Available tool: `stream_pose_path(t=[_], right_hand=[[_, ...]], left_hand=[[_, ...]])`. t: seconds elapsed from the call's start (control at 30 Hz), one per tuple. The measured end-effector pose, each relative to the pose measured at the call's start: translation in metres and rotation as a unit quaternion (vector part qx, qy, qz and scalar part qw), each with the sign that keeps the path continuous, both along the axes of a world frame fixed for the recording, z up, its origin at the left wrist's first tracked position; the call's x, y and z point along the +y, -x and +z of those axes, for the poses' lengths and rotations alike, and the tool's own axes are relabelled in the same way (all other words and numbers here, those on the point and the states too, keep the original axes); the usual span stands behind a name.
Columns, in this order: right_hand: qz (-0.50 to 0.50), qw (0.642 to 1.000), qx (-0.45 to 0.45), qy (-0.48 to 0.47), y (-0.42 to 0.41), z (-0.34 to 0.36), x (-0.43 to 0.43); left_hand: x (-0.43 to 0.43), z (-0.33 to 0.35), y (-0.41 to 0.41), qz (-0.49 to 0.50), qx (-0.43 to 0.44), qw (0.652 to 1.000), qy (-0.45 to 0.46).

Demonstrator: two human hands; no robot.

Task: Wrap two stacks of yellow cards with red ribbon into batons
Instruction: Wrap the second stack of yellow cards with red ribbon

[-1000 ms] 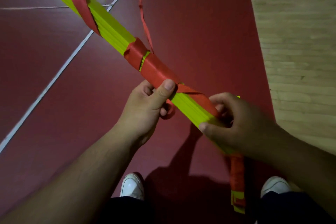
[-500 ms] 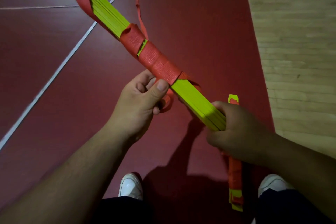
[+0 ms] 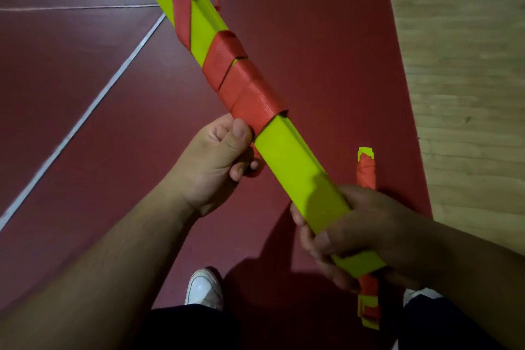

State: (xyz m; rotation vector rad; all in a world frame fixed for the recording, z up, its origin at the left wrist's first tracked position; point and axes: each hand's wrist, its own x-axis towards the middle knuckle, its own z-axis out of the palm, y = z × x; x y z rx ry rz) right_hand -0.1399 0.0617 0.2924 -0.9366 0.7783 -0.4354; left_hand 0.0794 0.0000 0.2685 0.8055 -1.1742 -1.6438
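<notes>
The right hand [image 3: 363, 236] curls tightly round the near end of the yellow card stack [image 3: 295, 167], which slants up and away past the left hand [image 3: 216, 162]. The left hand, fingers curled, pinches a loop of the red ribbon [image 3: 247, 88] just beside the stack, at the near edge of the wound bands. A wrapped baton [image 3: 367, 176] lies on the floor [image 3: 326, 51] beneath the right hand.
</notes>
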Motion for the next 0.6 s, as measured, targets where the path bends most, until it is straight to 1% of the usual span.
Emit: stream_pose_path(t=[0.07, 0.1, 0.17, 0.2, 0.23, 0.27, 0.3, 0.33, 0.37, 0.5, 0.53, 0.57, 0.6], right_hand=[[-0.002, 0.999, -0.005, -0.035, 0.000, -0.001, -0.003], [0.003, 0.999, 0.006, -0.039, 0.001, -0.001, -0.007], [0.016, 0.998, 0.064, -0.010, 0.004, -0.002, -0.014], [0.015, 0.992, 0.123, 0.027, 0.006, -0.003, -0.018], [0.012, 0.975, 0.207, 0.084, 0.009, -0.006, -0.022], [0.002, 0.942, 0.299, 0.150, 0.012, -0.008, -0.024], [-0.013, 0.905, 0.369, 0.210, 0.013, -0.008, -0.024], [-0.026, 0.875, 0.412, 0.252, 0.012, -0.008, -0.022], [-0.034, 0.856, 0.437, 0.274, 0.009, -0.008, -0.019], [-0.086, 0.804, 0.512, 0.289, -0.006, -0.014, -0.009], [-0.098, 0.797, 0.517, 0.297, -0.007, -0.014, -0.008], [-0.106, 0.798, 0.511, 0.301, -0.007, -0.013, -0.009], [-0.113, 0.808, 0.492, 0.304, -0.005, -0.011, -0.009]], left_hand=[[0.001, -0.002, 0.003, 0.019, -0.022, 1.000, 0.000], [0.002, -0.003, 0.005, 0.030, -0.029, 0.999, -0.002], [0.003, -0.003, 0.009, 0.049, -0.037, 0.998, -0.005], [0.003, -0.002, 0.011, 0.067, -0.049, 0.997, -0.007], [0.003, -0.003, 0.012, 0.093, -0.069, 0.993, -0.013], [0.003, -0.004, 0.013, 0.122, -0.095, 0.988, -0.020], [0.003, -0.005, 0.015, 0.147, -0.119, 0.982, -0.027], [0.003, -0.008, 0.017, 0.165, -0.135, 0.977, -0.030], [0.003, -0.011, 0.020, 0.180, -0.144, 0.973, -0.029], [0.009, -0.015, 0.035, 0.228, -0.146, 0.962, -0.016], [0.009, -0.013, 0.036, 0.226, -0.144, 0.964, -0.008], [0.009, -0.010, 0.035, 0.217, -0.143, 0.966, 0.003], [0.008, -0.007, 0.033, 0.206, -0.146, 0.968, 0.014]])
